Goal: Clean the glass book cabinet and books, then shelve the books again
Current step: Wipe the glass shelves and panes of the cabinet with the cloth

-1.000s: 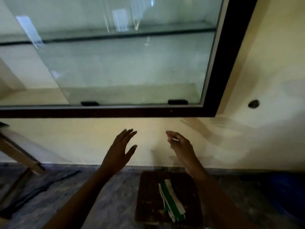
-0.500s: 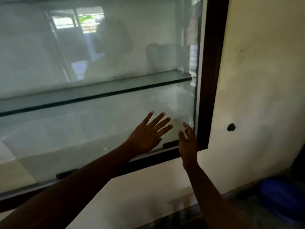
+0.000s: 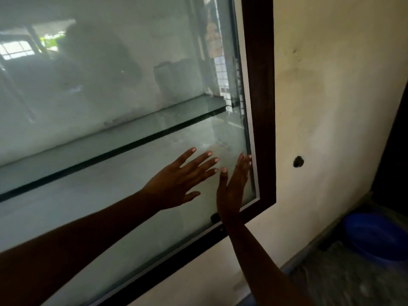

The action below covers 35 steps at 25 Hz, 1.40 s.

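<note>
Rising from below the cabinet, the left hand and right hand now spread straight-fingered, holding nothing, against its glass door, probably to slide it.

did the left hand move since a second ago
Yes. The left hand rose from below the dark frame to in front of the glass door.

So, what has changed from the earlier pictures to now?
Both hands went up from in front of the wall below the cabinet to the lower right corner of the glass pane. The left hand has its fingers spread straight; the right hand stands edge-on beside the dark frame. Whether they touch the glass is unclear. Unchanged: both hands hold nothing, and the glass shelf stays in place.
</note>
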Each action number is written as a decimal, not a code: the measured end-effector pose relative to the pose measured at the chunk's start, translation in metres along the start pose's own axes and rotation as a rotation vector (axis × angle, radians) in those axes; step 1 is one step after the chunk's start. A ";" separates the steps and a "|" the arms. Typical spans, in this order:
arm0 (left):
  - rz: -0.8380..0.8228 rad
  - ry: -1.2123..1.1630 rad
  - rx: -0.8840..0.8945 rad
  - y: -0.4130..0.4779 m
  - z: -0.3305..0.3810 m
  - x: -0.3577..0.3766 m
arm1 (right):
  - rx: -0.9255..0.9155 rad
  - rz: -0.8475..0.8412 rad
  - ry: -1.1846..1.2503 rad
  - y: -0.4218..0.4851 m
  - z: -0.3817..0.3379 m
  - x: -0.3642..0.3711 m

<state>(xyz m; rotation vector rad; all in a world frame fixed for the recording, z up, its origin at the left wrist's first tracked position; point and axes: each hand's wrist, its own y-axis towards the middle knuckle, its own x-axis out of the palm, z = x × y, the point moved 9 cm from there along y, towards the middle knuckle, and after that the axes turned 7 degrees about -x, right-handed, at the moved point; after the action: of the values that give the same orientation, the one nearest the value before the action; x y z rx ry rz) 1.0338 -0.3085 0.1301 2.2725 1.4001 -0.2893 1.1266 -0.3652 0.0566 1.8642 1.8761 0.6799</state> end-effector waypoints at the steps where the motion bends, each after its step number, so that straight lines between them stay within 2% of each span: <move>1: 0.012 -0.003 0.006 -0.001 0.000 0.001 | 0.003 0.038 -0.030 -0.001 0.001 0.005; 7: 0.077 0.035 0.030 -0.017 -0.005 -0.003 | 0.065 0.242 -0.109 -0.016 -0.006 0.025; 12: 0.062 0.075 0.036 -0.040 -0.009 -0.004 | 0.069 0.291 -0.134 -0.037 -0.015 0.034; 15: 0.029 0.039 0.031 -0.064 -0.019 -0.008 | 0.098 0.254 -0.089 -0.057 -0.042 0.045; 17: 0.052 -0.040 0.013 -0.075 -0.021 -0.018 | 0.046 0.200 -0.073 -0.066 -0.050 0.036; 20: 0.077 -0.130 -0.046 -0.045 -0.015 -0.034 | 0.063 0.109 -0.019 -0.047 -0.016 -0.005; 24: -0.007 -0.036 -0.012 0.029 0.006 -0.024 | 0.180 -0.185 0.053 -0.041 0.011 -0.013; 27: -0.066 0.043 0.032 0.041 0.013 -0.008 | 0.171 -0.149 0.103 -0.040 0.008 -0.014; 30: -0.045 -0.018 -0.037 0.035 0.011 -0.013 | 0.233 -0.118 0.165 -0.038 0.015 -0.018; 35: 0.024 -0.124 -0.072 -0.006 0.002 -0.018 | 0.168 -0.186 0.162 -0.068 -0.010 -0.002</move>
<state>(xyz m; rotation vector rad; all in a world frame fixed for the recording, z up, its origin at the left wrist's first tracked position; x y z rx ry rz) 1.0201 -0.3209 0.1338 2.1727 1.2991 -0.3598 1.0660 -0.3673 0.0236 1.7478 2.2401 0.6448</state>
